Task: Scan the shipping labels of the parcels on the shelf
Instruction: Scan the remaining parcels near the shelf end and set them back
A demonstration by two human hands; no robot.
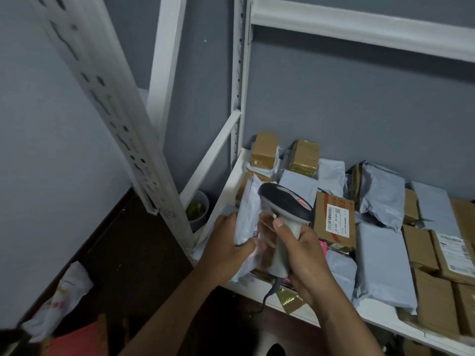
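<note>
Head view: left hand [226, 242] grips grey mailer [248, 222], tilted up at shelf [334, 313] front-left corner, probably to face label toward reader. Right hand [305, 258] wraps scanner [282, 214] handle, head aimed at ten o'clock onto mailer. Labelled carton [334, 219] sits just beside, three o'clock of scanner; more parcels beyond.

The room is dim and a bit grey. The floor [123, 253] at the bottom is very dark. The near post [108, 104] looks blurry and bent at the edge. The hands look a little smeared.
</note>
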